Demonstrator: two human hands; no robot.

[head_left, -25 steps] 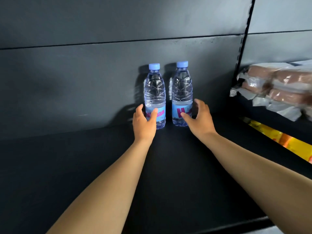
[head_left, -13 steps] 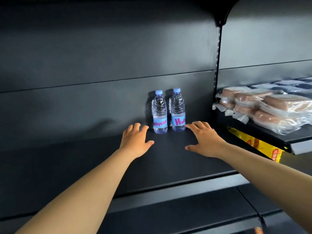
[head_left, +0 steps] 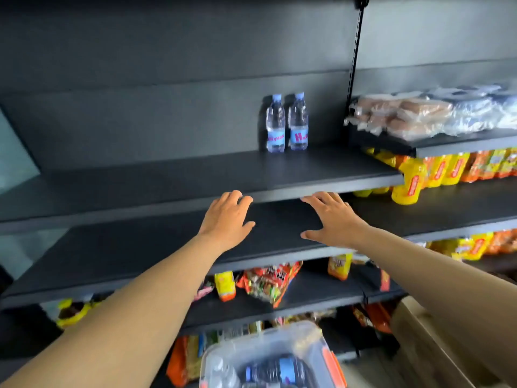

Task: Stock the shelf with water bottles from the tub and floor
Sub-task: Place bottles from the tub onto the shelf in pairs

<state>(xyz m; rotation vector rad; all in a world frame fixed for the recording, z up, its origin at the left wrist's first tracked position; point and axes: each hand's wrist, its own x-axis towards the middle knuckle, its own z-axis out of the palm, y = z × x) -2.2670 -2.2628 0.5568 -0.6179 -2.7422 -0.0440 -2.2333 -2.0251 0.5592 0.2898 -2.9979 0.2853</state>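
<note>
two clear plastic water bottles (head_left: 275,124) (head_left: 298,123) stand side by side, far back on the dark metal shelf (head_left: 167,177). a clear plastic tub (head_left: 268,343) holding bottles sits near, below.

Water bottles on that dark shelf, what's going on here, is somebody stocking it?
Yes, a person is stocking it. Two water bottles stand upright side by side at the back of the dark shelf. Both hands are empty right now: the left hand and right hand are open with fingers spread, in front of the shelf edge. At the bottom of the view a clear tub holds more bottles, likely the next ones to pick up.
</note>
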